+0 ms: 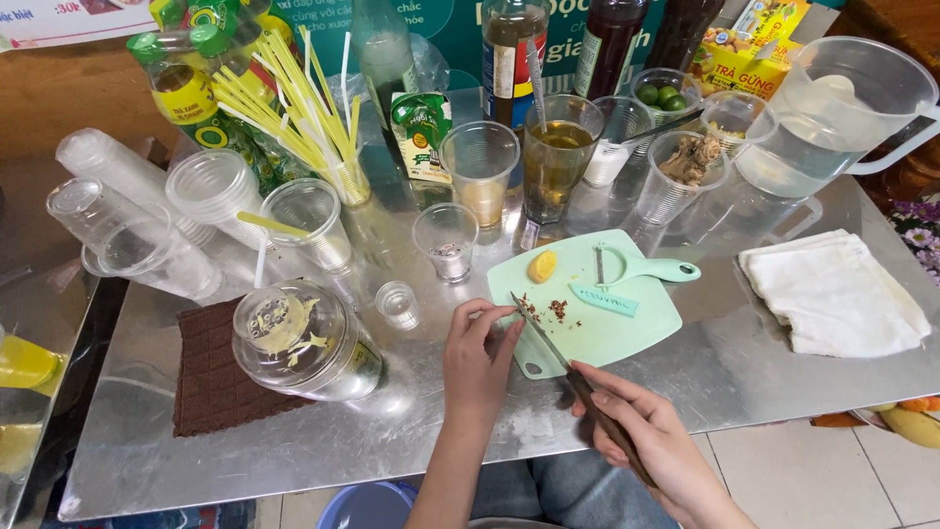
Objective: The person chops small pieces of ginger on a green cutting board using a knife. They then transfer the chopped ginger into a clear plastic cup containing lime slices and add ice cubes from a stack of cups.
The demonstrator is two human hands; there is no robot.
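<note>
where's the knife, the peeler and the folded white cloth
knife point(544, 337), head view, middle of the blade
peeler point(654, 269), head view, on its green handle
folded white cloth point(832, 292), head view, centre of the top fold

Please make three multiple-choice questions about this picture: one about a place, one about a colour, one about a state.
1. Where does the peeler lie?
A. on the cutting board
B. on the folded cloth
C. inside the pitcher

2. What colour is the mat under the domed lid?
A. white
B. brown
C. green

3. What does the right hand hold?
A. nothing
B. a cup
C. a knife

Answers:
1. A, the peeler rests on the green board.
2. B, the ribbed mat is dark brown.
3. C, the fingers close around the knife handle while the left hand pinches near the blade tip.
</note>
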